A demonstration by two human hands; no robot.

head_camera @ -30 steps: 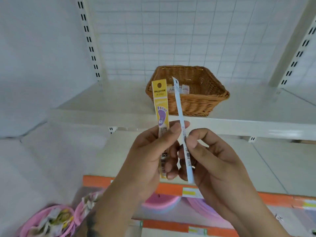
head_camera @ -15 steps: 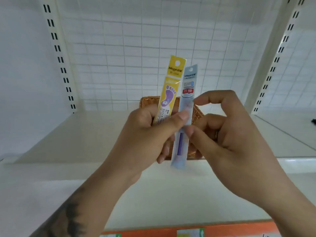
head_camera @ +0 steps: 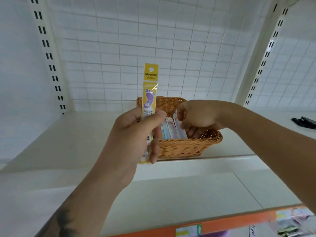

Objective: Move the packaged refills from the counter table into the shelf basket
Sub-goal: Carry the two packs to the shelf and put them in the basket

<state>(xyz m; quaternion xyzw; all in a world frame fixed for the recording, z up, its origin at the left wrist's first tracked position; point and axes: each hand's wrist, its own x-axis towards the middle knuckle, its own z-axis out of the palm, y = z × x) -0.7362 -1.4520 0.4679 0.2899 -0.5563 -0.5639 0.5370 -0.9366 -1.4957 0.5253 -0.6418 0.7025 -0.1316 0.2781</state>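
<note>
Right hand (head_camera: 196, 117) pinches pale refill pack (head_camera: 179, 129), tip inside wicker basket (head_camera: 184, 147) on shelf (head_camera: 68, 142) | left hand (head_camera: 136, 134) grips yellow pack (head_camera: 148, 93) upright | advice: lower flat alongside packs, then release.

The white shelf board (head_camera: 82, 144) spans the view. All positions below are given relative to it.

Behind the shelf board stands a white wire-grid back panel (head_camera: 153, 48). Left of the panel, at the board's rear left corner, rises a white slotted upright (head_camera: 49, 55) with paired dark slots. A second slotted upright (head_camera: 266, 53) rises at the rear right corner.

On the far right end of the shelf board lies a dark object (head_camera: 303, 122), too blurred to identify.

Below the shelf board sits a lower white shelf (head_camera: 188, 199). Its front edge carries an orange price strip (head_camera: 222, 224), with a label (head_camera: 188, 230) bearing a green patch and a white arrow.
</note>
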